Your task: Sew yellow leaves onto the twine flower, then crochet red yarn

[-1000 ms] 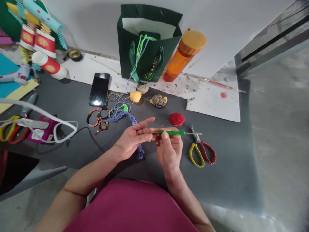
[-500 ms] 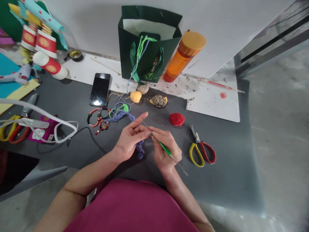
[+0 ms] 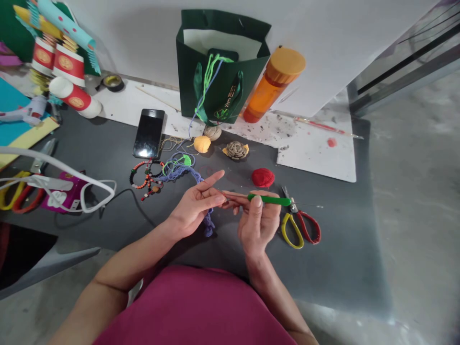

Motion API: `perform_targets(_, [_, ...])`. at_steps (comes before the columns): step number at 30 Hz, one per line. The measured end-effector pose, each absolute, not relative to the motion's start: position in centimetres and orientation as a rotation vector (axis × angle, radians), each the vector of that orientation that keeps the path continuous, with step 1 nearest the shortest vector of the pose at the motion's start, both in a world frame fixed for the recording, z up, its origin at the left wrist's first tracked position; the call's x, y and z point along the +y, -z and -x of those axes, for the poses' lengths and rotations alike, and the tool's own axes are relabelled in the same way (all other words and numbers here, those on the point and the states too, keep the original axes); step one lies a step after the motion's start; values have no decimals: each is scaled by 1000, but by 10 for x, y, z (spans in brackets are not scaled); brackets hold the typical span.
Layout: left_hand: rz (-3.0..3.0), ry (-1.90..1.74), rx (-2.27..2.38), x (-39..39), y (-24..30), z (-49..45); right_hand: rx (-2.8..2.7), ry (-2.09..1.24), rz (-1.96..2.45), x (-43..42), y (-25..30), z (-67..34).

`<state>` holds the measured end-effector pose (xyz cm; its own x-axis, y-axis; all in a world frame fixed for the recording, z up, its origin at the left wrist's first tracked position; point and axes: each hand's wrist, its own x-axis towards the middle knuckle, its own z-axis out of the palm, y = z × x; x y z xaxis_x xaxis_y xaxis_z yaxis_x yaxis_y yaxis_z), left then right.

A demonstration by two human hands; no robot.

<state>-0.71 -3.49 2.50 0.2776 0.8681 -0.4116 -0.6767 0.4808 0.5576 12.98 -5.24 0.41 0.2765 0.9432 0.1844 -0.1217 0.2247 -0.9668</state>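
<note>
In my right hand (image 3: 257,223) is a crochet hook with a green handle (image 3: 269,200). It lies almost level, its thin tip pointing left and touching the fingertips of the other hand. My left hand (image 3: 197,203) pinches a tiny bit of red yarn (image 3: 223,193) between thumb and fingers, with the index finger raised. The fingers mostly hide the yarn. Below and behind the left hand hangs a purple-blue crocheted strip (image 3: 208,223). A ball of red yarn (image 3: 263,177) rests just beyond the right hand, and scissors (image 3: 300,223) with yellow and red handles lie beside it.
Beaded bracelets (image 3: 142,175), a phone (image 3: 149,133), a yellow yarn ball (image 3: 201,143) and a grey crocheted flower (image 3: 236,150) lie farther back. A green paper bag (image 3: 219,81) and an orange bottle (image 3: 273,81) stand by the wall. A white cable (image 3: 72,170) loops at left.
The crochet hook has swung from a slant to nearly level, and my right hand has turned and shifted slightly right. My left hand stays almost in place, still pinching.
</note>
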Motion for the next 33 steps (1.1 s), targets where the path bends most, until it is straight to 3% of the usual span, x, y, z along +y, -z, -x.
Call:
perform_targets(8, [-360,-1007,710,-37,-24,6,-819,-1277,1032,-44,-7,-131])
perform_targets(18, [-421,-1104,784,-38,-24,6,-954,-1077,1019,-49,-5,-129])
perform_targets(26, [-368,-1119,776,-39,-22,4,-1509,-522,954,-55,-1,-133])
perform_targets(33, [-286,-1037,739,-38,-19,6,-1194,-712,1081,-57,-3,-127])
